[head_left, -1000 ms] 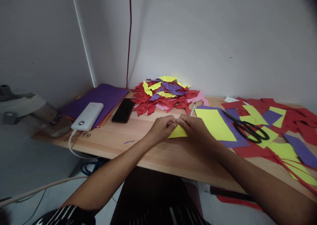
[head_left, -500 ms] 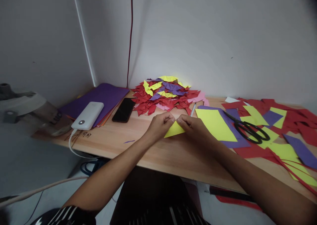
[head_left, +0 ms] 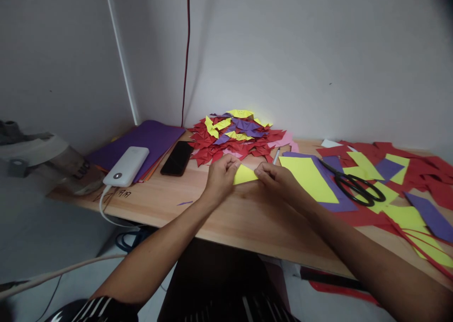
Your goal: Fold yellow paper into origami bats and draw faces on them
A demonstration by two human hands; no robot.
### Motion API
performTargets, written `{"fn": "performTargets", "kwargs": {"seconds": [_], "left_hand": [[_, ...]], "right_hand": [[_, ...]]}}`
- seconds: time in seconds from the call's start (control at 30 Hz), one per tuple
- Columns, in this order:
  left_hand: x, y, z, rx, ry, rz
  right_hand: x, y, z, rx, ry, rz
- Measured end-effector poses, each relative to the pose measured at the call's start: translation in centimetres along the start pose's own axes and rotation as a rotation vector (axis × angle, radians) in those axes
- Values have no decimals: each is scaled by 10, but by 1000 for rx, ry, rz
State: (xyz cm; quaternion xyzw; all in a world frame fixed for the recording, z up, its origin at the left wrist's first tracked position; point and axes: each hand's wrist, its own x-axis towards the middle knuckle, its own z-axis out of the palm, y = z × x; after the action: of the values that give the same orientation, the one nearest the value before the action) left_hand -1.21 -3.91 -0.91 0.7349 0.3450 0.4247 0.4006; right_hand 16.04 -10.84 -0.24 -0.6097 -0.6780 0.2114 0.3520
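Note:
A small piece of yellow paper (head_left: 245,175) is held between my two hands, just above the wooden table (head_left: 226,218). My left hand (head_left: 222,173) pinches its left side, and my right hand (head_left: 274,174) pinches its right side. My fingers cover both ends of the paper, so any folds there are hidden. Behind my hands lies a heap of folded paper shapes (head_left: 244,123) in red, yellow, purple and pink. Close to my right hand, flat yellow sheets (head_left: 309,178) rest on purple paper, and a white pen (head_left: 276,156) lies beside them.
Black-handled scissors (head_left: 354,186) lie on the right among red, yellow and purple paper scraps (head_left: 398,213). To the left are a black phone (head_left: 177,157), a white power bank (head_left: 128,166) with a cable, purple sheets (head_left: 159,135) and a clear container (head_left: 74,171).
My hands have moved slightly apart, the left one up and to the left. More of the yellow paper's upper edge now shows between them.

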Motion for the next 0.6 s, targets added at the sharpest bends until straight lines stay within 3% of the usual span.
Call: {"fn": "performTargets", "kwargs": {"seconds": [0.2, 0.37, 0.6], "left_hand": [[4, -5, -3, -39, 22, -32], [4, -7, -2, -92, -53, -52], [2, -4, 1, -132, -127, -77]], "right_hand": [[-2, 3, -7, 63, 25, 36], [-2, 3, -9, 200, 1, 59], [0, 1, -2, 62, -80, 43]]}}
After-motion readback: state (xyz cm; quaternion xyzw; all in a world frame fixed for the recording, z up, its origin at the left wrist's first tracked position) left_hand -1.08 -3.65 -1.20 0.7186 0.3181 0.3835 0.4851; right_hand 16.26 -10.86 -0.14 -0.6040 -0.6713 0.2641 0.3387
